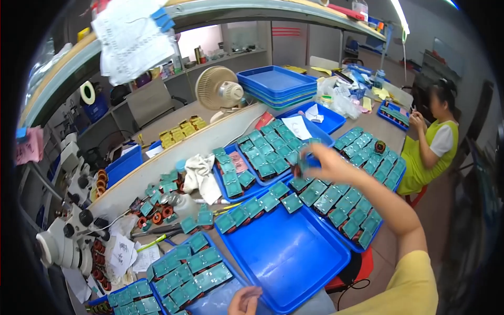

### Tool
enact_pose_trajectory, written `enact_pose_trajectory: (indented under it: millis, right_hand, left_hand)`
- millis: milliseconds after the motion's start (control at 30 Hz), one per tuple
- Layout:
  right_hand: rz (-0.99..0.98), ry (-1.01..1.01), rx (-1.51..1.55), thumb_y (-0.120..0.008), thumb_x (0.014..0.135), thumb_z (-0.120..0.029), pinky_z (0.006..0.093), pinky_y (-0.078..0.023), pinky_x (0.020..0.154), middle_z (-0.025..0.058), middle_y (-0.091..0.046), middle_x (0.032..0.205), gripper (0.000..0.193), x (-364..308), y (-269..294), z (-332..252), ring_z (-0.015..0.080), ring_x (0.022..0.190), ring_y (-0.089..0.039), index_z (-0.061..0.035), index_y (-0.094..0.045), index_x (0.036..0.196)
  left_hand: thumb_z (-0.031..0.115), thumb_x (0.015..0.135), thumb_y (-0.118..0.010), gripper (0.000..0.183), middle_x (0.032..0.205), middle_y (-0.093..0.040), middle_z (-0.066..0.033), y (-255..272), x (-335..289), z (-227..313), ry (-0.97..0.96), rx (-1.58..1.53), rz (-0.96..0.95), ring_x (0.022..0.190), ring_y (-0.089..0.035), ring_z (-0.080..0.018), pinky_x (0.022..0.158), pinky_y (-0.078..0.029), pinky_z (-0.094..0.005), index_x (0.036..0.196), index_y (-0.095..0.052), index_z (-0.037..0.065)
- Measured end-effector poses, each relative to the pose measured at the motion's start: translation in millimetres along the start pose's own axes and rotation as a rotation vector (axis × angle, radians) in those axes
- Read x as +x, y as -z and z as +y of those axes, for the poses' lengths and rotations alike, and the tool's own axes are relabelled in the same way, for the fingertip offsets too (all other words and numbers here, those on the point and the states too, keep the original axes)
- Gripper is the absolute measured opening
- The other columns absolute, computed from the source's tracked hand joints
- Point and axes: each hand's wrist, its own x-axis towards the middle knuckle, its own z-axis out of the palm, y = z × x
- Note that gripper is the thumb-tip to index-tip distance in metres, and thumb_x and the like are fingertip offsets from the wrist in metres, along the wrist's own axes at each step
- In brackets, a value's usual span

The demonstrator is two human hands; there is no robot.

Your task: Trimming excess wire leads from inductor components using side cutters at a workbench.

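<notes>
My right hand (331, 167) reaches over the trays and pinches a small dark coil part (299, 169), blurred and partly hidden by the fingers. Beneath it, a blue tray (344, 245) on the right bears rows of green circuit boards mounted on copper coils. In front lies another blue tray (283, 262), with a single row of the same boards along its far edge and bare plastic elsewhere. My left hand (245, 301) rests at the lower edge, its fingers loosely curled with nothing visible in them, beside a tray of boards (191, 278).
A microscope (63, 247) stands at the left, near loose coils and a white cloth (202, 176). Behind a low partition are a fan (218, 89) and stacked blue trays (278, 84). A co-worker (438, 136) sits at the right. A shelf (294, 16) crosses overhead.
</notes>
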Motion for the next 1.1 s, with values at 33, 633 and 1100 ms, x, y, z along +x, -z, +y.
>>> enact_pose_trajectory:
  millis: [33, 633, 1100]
  right_hand:
    - [0.064, -0.075, -0.058, -0.074, 0.067, -0.02, 0.0345, -0.043, 0.086, 0.0123, -0.057, 0.101, 0.046, 21, 9, 33, 0.0252, 0.097, -0.056, -0.0053, -0.054, 0.105]
    - [-0.396, -0.676, 0.158, -0.047, 0.06, -0.003, 0.0307, -0.047, 0.05, 0.0097, -0.059, 0.086, 0.058, 97, 21, 201, 0.0177, 0.065, -0.056, -0.0121, -0.058, 0.116]
    - [0.053, -0.436, -0.801, -0.05, 0.075, -0.02, 0.046, -0.047, 0.077, 0.0231, -0.061, 0.103, 0.042, 41, 59, 307, 0.0371, 0.089, -0.06, -0.0038, -0.056, 0.113]
  left_hand:
    - [0.005, 0.091, -0.049, 0.023, 0.105, -0.059, -0.0107, -2, 3, -3, 0.012, 0.01, 0.014, 0.098, -0.056, -0.0166, 0.088, -0.043, -0.0288, 0.113, -0.052, -0.001]
    - [0.001, 0.088, -0.052, 0.01, 0.086, -0.063, -0.0071, -8, 18, 4, 0.32, -0.139, -0.041, 0.08, -0.057, -0.0118, 0.075, -0.045, -0.0244, 0.096, -0.058, -0.001]
    - [0.009, 0.091, -0.051, 0.016, 0.101, -0.059, -0.007, 1, 21, 3, 0.218, -0.032, -0.347, 0.094, -0.056, -0.0129, 0.083, -0.046, -0.0272, 0.102, -0.057, -0.001]
